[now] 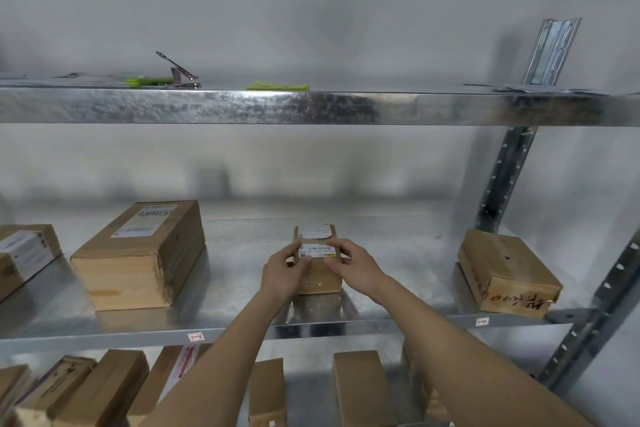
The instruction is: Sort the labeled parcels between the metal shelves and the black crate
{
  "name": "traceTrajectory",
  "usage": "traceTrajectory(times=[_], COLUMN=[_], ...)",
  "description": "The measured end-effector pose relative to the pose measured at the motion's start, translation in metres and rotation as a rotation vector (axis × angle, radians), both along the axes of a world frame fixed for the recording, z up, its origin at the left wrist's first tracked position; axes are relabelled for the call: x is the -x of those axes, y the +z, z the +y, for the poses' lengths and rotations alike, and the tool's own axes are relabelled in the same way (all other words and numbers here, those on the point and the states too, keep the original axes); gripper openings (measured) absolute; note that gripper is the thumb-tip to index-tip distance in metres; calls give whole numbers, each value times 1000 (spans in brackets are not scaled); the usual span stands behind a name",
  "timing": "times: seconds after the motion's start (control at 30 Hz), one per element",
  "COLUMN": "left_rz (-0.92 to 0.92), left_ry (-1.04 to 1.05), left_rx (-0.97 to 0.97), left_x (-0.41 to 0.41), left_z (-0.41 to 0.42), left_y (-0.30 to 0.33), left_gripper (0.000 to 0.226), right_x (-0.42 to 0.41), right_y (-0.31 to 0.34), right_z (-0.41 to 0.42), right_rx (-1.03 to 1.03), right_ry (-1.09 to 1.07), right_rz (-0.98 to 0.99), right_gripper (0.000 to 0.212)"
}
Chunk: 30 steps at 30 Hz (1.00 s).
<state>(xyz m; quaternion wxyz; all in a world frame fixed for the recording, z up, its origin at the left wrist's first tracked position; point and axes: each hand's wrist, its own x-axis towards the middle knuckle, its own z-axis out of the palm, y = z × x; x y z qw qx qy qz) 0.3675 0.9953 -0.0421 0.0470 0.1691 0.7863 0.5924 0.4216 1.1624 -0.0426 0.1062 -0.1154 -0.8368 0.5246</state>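
A small brown parcel [319, 255] with a white barcode label lies on the middle metal shelf [242, 291]. My left hand [284, 270] grips its left side, thumb near the label. On its right side my right hand [349, 265] holds it, fingers curled over the top edge. A large labeled parcel [142, 253] lies to the left on the same shelf. Another parcel [505, 270] with handwriting sits at the right end. The black crate is out of view.
A partly visible labeled parcel [24, 253] is at the far left. Several parcels [360, 388] stand on the lower shelf. The top shelf [311, 107] carries green items [277, 86] and a metal tool [180, 71]. A perforated upright post [502, 180] stands at the right.
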Motion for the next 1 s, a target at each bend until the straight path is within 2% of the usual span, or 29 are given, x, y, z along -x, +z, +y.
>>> traceTrajectory(times=[0.23,0.47,0.73,0.8,1.0], left_rz=[84,207,238,254,244], left_ry=[-37,-117,-317,-350,-418], left_rx=[120,135,114,122,153], left_x=[-7,-21,-72,-89,-136], left_z=[-10,4,84,108,178], left_y=[18,47,55,55,47], left_gripper=[53,47,55,56,58], right_x=[-15,-63,-158,-177,-212], right_y=[18,63,91,94,78], right_z=[-2,21,103,126,176], right_rx=[-93,-205,-309,-349,-313], right_ry=[-22,-89,-301,-365,-420], right_rz=[-25,15,-81,-96,-93], right_gripper=[48,47,46,51,50])
